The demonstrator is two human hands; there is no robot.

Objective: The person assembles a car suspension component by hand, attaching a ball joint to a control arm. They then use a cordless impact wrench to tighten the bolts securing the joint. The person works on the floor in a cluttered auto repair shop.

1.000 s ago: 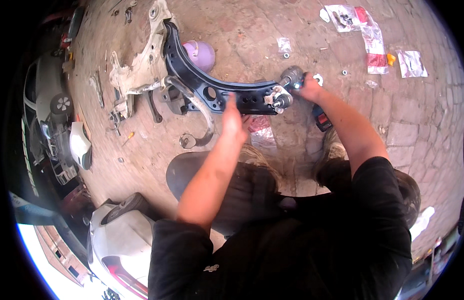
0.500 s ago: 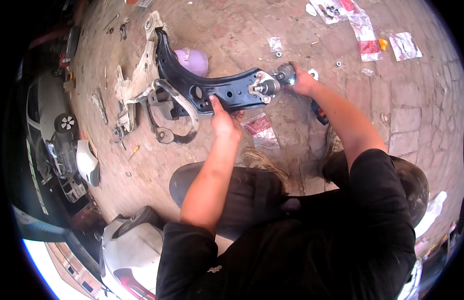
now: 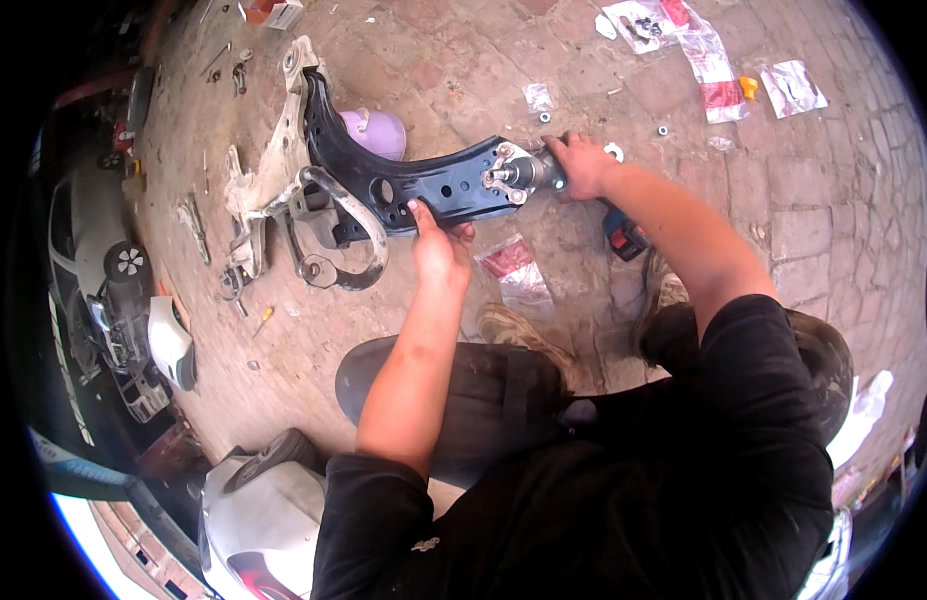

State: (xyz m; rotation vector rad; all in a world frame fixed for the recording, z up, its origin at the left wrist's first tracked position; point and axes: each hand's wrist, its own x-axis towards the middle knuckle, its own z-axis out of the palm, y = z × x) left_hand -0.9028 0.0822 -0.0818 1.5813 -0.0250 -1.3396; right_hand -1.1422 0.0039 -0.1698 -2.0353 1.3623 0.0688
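A black control arm [image 3: 423, 190] lies across a rusty, whitish subframe [image 3: 273, 165] with a curved bar [image 3: 375, 245]. My left hand [image 3: 442, 250] grips the control arm's near edge, thumb on top and fingers curled underneath. At the arm's right end sits a ball joint [image 3: 520, 173] on a bright metal plate with bolts. My right hand [image 3: 581, 165] is closed around a cordless impact wrench, whose grey nose [image 3: 552, 172] is up against the ball joint end. The wrench's blue and red battery base [image 3: 623, 236] shows below my wrist; its handle is mostly hidden.
A purple round container [image 3: 375, 134] stands behind the control arm. Torn plastic packets [image 3: 515, 270], a yellow piece [image 3: 748, 87], nuts [image 3: 662, 131] and a yellow-handled screwdriver [image 3: 264, 320] lie on the brick floor. White car parts [image 3: 268, 510] lie at the lower left.
My right hand has brought the impact wrench left and slightly down, closing the gap to the ball joint. My left hand keeps its grip on the control arm. The view has shifted slightly.
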